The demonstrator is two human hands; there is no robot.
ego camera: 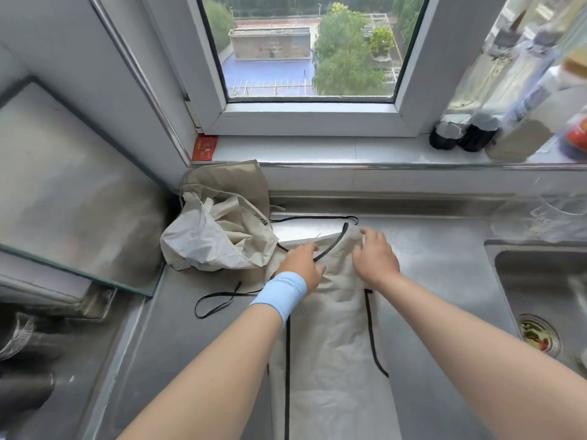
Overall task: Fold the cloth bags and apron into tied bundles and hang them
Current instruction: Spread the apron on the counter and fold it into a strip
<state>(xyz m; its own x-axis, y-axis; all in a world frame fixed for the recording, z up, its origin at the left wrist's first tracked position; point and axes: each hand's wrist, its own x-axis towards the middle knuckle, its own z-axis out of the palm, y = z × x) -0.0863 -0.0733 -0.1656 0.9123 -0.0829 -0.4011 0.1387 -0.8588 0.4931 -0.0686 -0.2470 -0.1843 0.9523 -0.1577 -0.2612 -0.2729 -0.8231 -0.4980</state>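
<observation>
Your apron point(330, 344) lies on the steel bench point(444, 281) in front of you, folded lengthwise into a narrow strip with black trim down both long sides; its top end points toward the window, and its bottom end runs out of view at the lower edge. Your left hand point(301, 265), the one with the blue wristband point(281, 295), rests on the top left of the strip by the black neck trim; its fingers are bent over the cloth, and whether they pinch it cannot be told. Your right hand point(376, 255) lies on the top right corner, fingers spread and fairly straight, holding nothing. A black strap point(216, 304) loops loose on the bench left of the apron; the bags point(216, 239) sit in a crumpled heap in the back left corner, against the apron's top end; the sink point(540, 281) is off to the right.
</observation>
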